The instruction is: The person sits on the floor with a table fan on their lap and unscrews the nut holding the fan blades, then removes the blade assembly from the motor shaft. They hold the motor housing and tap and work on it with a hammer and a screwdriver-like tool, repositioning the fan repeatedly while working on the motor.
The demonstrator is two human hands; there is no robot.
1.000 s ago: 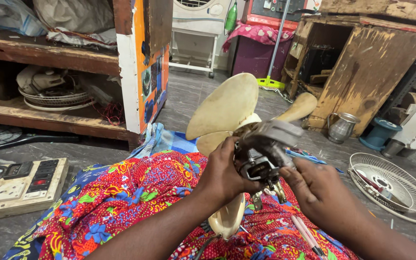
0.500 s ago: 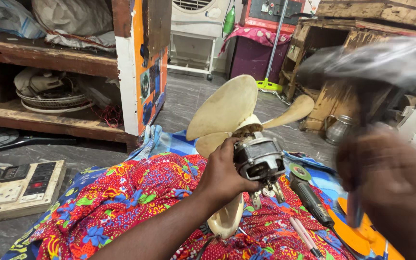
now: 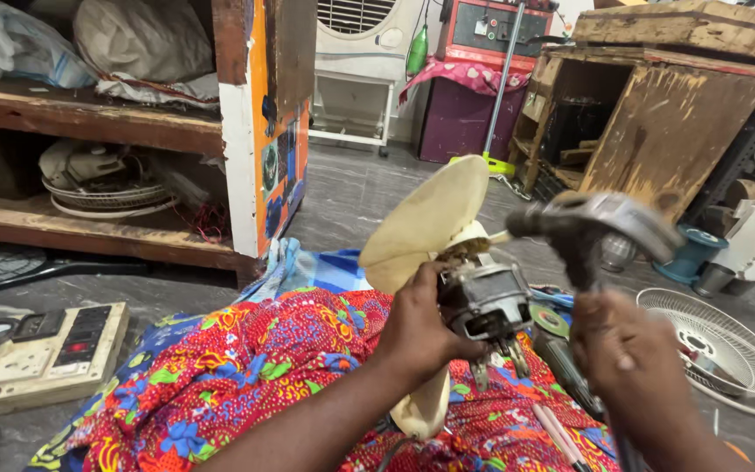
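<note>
My left hand (image 3: 419, 330) has its grip closed around the fan motor (image 3: 485, 300), with the fingers wrapped on its left side. The motor sits above my lap, and its metal body faces me with small terminals hanging under it. My right hand (image 3: 629, 367) has its grip closed on the handle of a hammer (image 3: 600, 218); the grey head of the hammer is up in the air, to the right of the motor and a little higher, and it looks blurred. The cream fan blades (image 3: 425, 223) are attached behind the motor, one blade pointing up and one down past my wrist. Under my arms lies a red flowered cloth (image 3: 246, 367) over my legs. On the floor to my right is a white wire fan guard (image 3: 716, 345). To my left is a switch board (image 3: 41, 350) on the floor, and further behind it a wooden shelf (image 3: 89, 131) with another fan guard inside.
</note>
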